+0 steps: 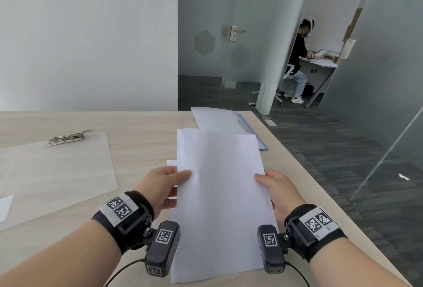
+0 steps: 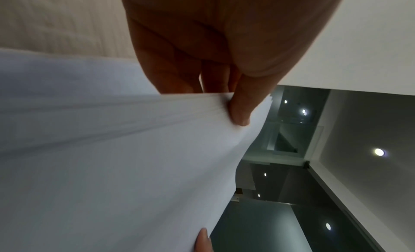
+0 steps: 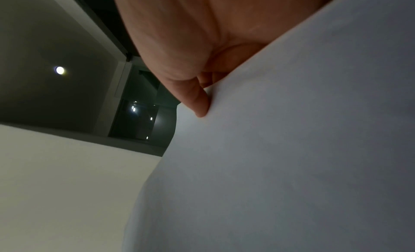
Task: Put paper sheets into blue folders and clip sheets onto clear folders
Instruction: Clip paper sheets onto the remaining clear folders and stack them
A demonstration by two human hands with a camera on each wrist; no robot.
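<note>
The stack of white paper sheets (image 1: 219, 195) is held above the light wood tabletop (image 1: 137, 140), thumbs on top. The left hand (image 1: 160, 186) pinches its left edge; the right hand (image 1: 280, 193) pinches its right edge. Behind lies a blue plastic folder (image 1: 258, 138); a clear clipboard folder (image 1: 57, 167) with metal clip (image 1: 68, 138) lies left.

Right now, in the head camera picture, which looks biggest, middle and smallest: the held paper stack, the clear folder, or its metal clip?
1 and 2. Paper stack and clear folder: look alike in size; the stack is nearer, so I won't rank them.
3. Metal clip: clearly smallest.
</note>
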